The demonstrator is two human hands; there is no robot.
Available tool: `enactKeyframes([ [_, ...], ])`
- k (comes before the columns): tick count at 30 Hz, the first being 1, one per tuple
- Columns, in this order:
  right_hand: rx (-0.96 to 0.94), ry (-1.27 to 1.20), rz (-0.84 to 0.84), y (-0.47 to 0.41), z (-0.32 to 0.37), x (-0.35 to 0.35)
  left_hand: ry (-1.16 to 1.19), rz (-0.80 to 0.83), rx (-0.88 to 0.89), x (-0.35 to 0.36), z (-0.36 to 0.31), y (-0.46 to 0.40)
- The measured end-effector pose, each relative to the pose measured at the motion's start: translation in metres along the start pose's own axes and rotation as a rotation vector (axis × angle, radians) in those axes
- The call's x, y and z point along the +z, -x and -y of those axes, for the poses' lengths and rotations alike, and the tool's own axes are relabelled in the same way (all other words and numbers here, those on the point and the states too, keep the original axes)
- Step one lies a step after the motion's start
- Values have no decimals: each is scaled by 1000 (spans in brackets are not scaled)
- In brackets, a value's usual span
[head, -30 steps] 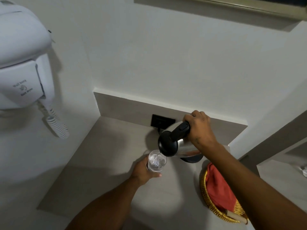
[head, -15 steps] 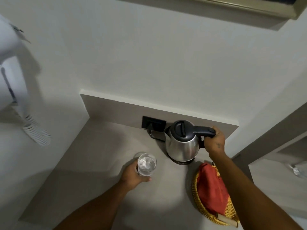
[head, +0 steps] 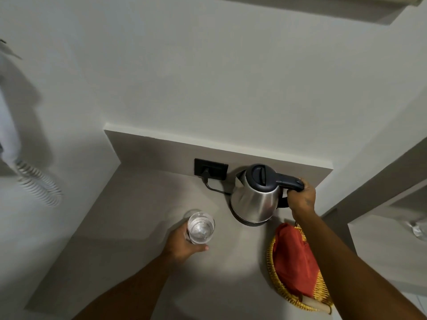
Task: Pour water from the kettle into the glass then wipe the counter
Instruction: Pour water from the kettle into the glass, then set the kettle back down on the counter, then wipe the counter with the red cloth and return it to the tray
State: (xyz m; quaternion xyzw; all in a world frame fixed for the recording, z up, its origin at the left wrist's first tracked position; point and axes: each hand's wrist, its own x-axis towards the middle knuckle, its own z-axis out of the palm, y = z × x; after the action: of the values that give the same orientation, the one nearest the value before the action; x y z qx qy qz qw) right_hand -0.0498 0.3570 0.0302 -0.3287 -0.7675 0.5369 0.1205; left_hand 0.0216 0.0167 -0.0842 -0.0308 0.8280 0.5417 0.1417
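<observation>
A steel kettle with a black lid stands upright on its base at the back of the grey counter. My right hand is wrapped around its black handle. To the left, a clear glass holding water rests on the counter, and my left hand grips it from the near side. A red cloth lies in a woven yellow basket at the right, partly under my right forearm.
A black wall socket with a plugged cord sits behind the kettle. A white wall-mounted hair dryer with a coiled cord hangs at the left. A second counter lies to the right.
The kettle went from tilted over the glass to upright on its base. The glass, still in my left hand, has shifted slightly left, away from the kettle.
</observation>
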Motion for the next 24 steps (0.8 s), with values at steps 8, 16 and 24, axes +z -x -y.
enactKeyframes([
  [8, -1, 53, 67, 7, -8, -12, -26, 21, -35, -1, 7, -3],
  [16, 84, 455, -149, 102, -86, -24, -496, 30, 288, -17, 7, -2],
  [24, 138, 801, -55, 118, -122, -10, -896, -29, 305, -11, 29, -1],
])
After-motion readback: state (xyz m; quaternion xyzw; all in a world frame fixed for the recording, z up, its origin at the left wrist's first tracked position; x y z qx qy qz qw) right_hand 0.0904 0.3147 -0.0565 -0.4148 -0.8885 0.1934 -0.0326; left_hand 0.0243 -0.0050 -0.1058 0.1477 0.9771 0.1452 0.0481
